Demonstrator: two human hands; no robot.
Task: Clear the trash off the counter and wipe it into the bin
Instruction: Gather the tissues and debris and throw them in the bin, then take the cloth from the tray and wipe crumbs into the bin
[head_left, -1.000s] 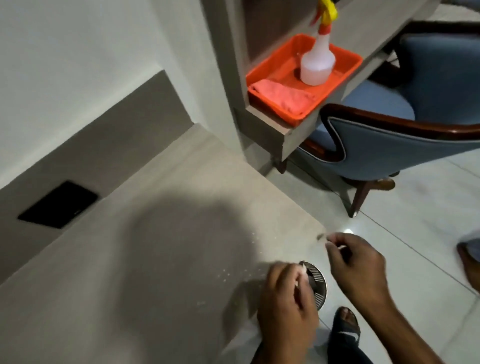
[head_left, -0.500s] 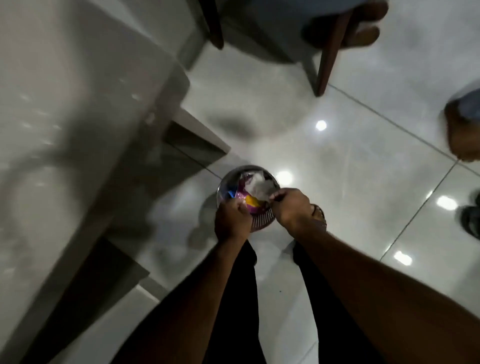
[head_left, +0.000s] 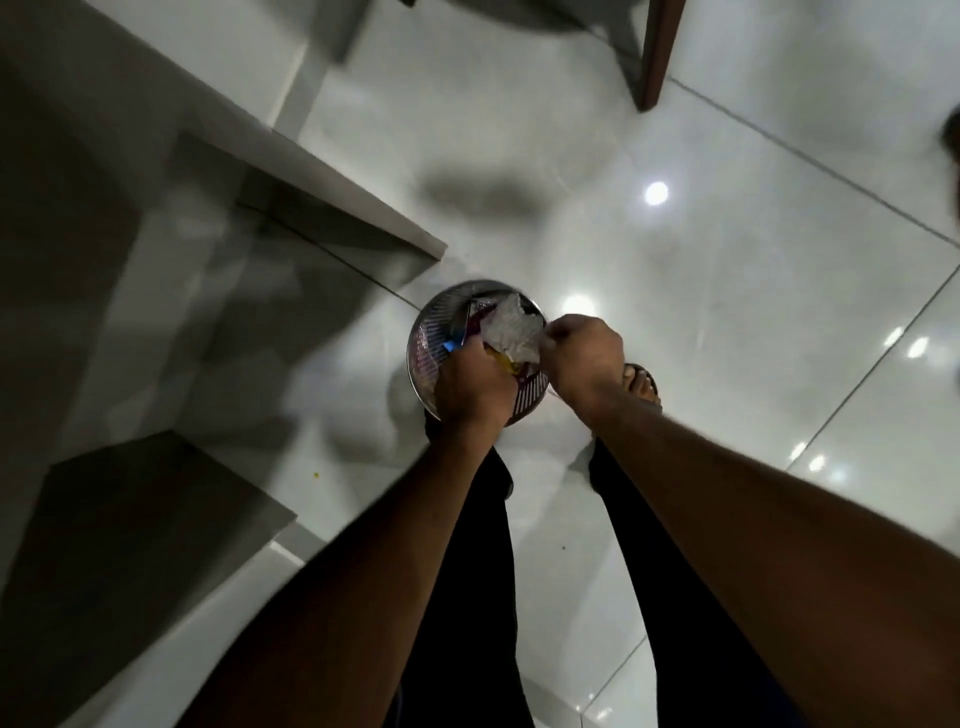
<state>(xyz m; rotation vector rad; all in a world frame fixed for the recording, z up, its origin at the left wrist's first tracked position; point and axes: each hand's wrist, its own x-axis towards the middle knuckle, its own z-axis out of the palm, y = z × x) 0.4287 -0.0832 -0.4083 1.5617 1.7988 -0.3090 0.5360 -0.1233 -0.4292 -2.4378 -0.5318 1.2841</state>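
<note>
Both my hands are down over the mouth of the slotted bin (head_left: 423, 345), which stands on the glossy floor tiles (head_left: 727, 322) at twelve o'clock from my feet. My left hand (head_left: 470, 387) is curled shut low inside the rim; what it holds I cannot tell. My right hand (head_left: 582, 358) pinches the crumpled white tissue (head_left: 511, 330), which lies toward ten o'clock from its knuckles, on top of the coloured wrappers (head_left: 506, 364). My right hand is the nearer, so I judge the drop is its job.

You're indoors, likely a home: glossy white tiled floor (head_left: 727, 364), grey laminate counter (head_left: 78, 260) at left, dark wooden chair leg (head_left: 657, 57) top right.
</note>
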